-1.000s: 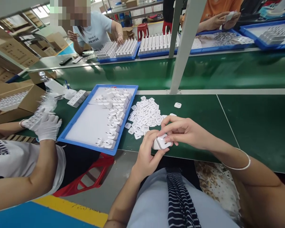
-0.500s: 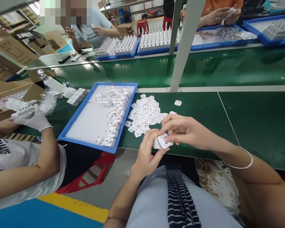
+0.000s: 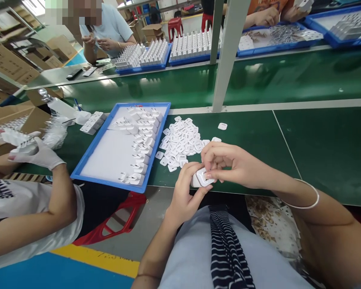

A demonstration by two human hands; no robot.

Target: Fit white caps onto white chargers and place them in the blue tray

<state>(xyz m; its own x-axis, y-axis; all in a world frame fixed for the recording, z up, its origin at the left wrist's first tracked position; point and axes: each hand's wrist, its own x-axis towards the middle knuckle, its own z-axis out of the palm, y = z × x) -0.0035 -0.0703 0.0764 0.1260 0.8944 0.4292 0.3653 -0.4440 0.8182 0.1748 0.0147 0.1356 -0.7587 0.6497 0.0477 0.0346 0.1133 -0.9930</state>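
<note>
Just past the bench's near edge, my left hand (image 3: 186,190) is closed around a white wall charger (image 3: 201,178), its square end turned to the right. My right hand (image 3: 224,162) reaches in from the right, fingers curled and thumb and fingertips pinched at that square end. Whether a thin plate sits between those fingertips is hidden. Behind both hands lies a heap of small white square plates (image 3: 182,140), each with a slot-like opening. One loose plate (image 3: 222,126) rests apart from the heap. Left of it, a blue-rimmed tray (image 3: 157,148) holds several white chargers (image 3: 142,148) with pins showing.
A co-worker's gloved hand (image 3: 46,156) holds white chargers at the left, beside a cardboard box (image 3: 33,118). A white post (image 3: 225,60) rises at the bench's back. Across it, more trays of chargers (image 3: 192,44) stand before other people. A red stool (image 3: 129,216) is below left.
The camera view has shifted slightly. My hands keep nearly the same hold, with the right thumb a little lower on the charger's face. Across the bench, other people's hands have moved.
</note>
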